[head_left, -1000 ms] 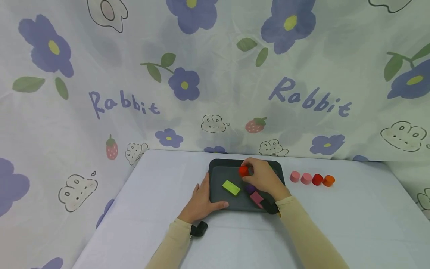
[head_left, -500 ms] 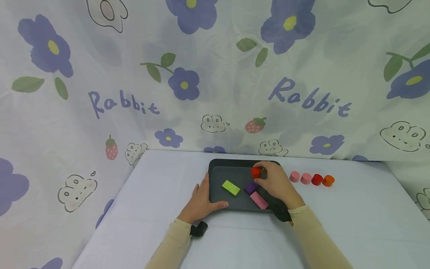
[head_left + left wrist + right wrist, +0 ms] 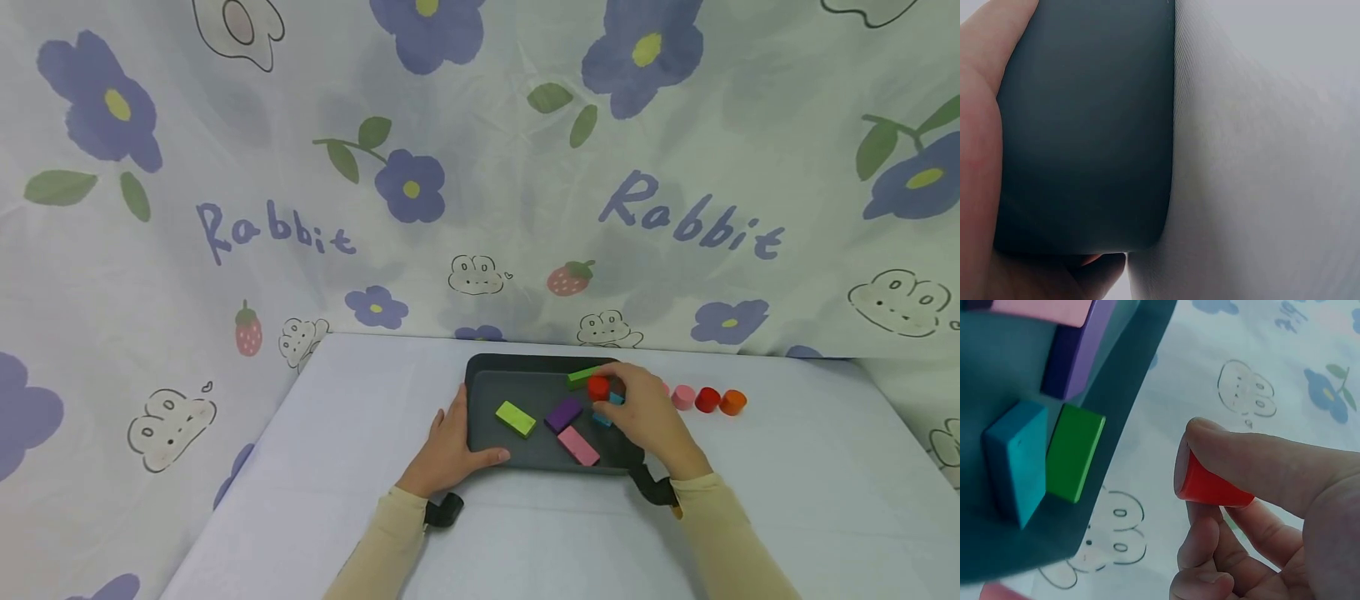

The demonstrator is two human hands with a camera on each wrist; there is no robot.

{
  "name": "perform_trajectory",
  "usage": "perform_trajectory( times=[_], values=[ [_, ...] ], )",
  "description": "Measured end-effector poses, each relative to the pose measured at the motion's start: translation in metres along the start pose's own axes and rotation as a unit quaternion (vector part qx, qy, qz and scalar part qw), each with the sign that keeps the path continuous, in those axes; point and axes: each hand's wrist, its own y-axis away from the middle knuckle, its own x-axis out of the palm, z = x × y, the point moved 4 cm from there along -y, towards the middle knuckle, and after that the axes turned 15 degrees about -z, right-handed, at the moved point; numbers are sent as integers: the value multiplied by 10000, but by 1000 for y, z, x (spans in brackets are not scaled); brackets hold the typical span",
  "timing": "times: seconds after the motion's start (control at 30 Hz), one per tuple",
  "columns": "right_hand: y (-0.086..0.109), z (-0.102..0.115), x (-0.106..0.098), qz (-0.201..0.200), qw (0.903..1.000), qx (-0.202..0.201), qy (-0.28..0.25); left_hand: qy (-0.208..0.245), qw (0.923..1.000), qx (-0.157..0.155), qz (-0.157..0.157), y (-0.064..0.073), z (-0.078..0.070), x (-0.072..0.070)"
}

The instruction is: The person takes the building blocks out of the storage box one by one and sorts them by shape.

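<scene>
My right hand (image 3: 652, 417) pinches a red cylinder block (image 3: 1213, 484) between thumb and fingers. In the head view this block overlaps the right part of the dark tray (image 3: 517, 362), and the right wrist view shows it held up beside the tray's edge. At the tray's near left corner rests my left hand (image 3: 450, 446), its fingers straight along the left side and its thumb over the near rim. Inside the tray lie rectangular blocks: lime (image 3: 515, 418), purple (image 3: 564, 413), pink (image 3: 578, 446), green (image 3: 581, 377) and blue (image 3: 1019, 462).
Right of the tray, a row of cylinder blocks stands on the white table (image 3: 360, 400): pink (image 3: 683, 397), red (image 3: 707, 400) and orange (image 3: 733, 403). Another pink one is mostly hidden by my right hand. A patterned cloth (image 3: 517, 233) hangs behind the table.
My right hand has carried the red cylinder block rightward across the tray, uncovering the purple, pink, green and blue blocks. My left hand has stayed at the tray corner.
</scene>
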Motion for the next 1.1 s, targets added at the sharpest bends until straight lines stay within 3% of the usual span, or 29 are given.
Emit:
perform_trajectory(
  times=[0.4, 0.63, 1.1],
  values=[
    [6, -17, -22, -319, 9988, -99, 358, 7, 10000, 23, 19, 0, 0, 3],
    [9, -28, -38, -444, 9977, 224, 455, -20, 10000, -1, 33, -1, -1, 4],
    [10, -46, -60, -795, 9938, 505, 587, -116, 9999, -31, 40, -2, 3, 2]
  ],
)
